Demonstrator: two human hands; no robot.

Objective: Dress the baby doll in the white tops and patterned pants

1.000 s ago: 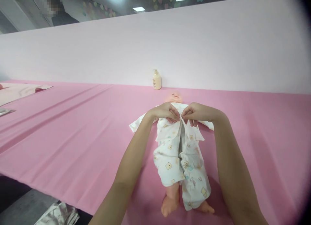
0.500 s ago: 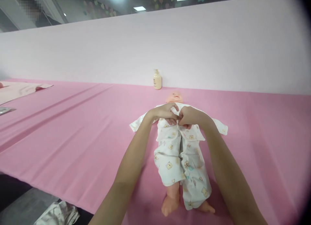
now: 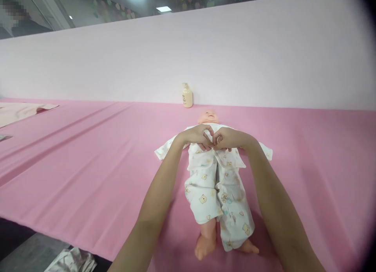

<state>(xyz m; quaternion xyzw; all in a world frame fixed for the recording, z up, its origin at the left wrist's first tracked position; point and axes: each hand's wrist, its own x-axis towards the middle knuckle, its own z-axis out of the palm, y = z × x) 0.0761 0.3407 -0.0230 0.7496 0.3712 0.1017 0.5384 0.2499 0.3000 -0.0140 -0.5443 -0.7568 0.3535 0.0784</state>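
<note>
Both our hands work at the chest of a baby doll (image 3: 209, 117), which lies on its back on the pink surface (image 3: 102, 166), head toward the white partition (image 3: 141, 60) and feet toward us. It wears a white bear-print top (image 3: 202, 159), sleeves spread to either side, over matching trousers (image 3: 202, 197).

A second ago our fingers were pulling at the two front edges of the top, and a long gap showed below them. Since then our right hand (image 3: 219, 141) has gone inward and come back a little, and its fingertips now meet those of our left hand (image 3: 207, 139). The edges lie close together under our fingers and part only toward the hem, so we judge that the front is being fastened, with at least this spot still in progress. We cannot tell whether a snap, a tie or something else sits there, because our fingers cover it. Each hand is narrow, thumb and fingers pinched on the cloth at the top's middle. The doll itself has hardly shifted.

As for writing, the cream pump bottle (image 3: 187, 96) standing against the partition, just beyond the doll's head, carries a few short lines of dark print, too small to read; we can make out no brand. The clothes show bears and other small printed motifs, but no lettering we can make out.
</note>
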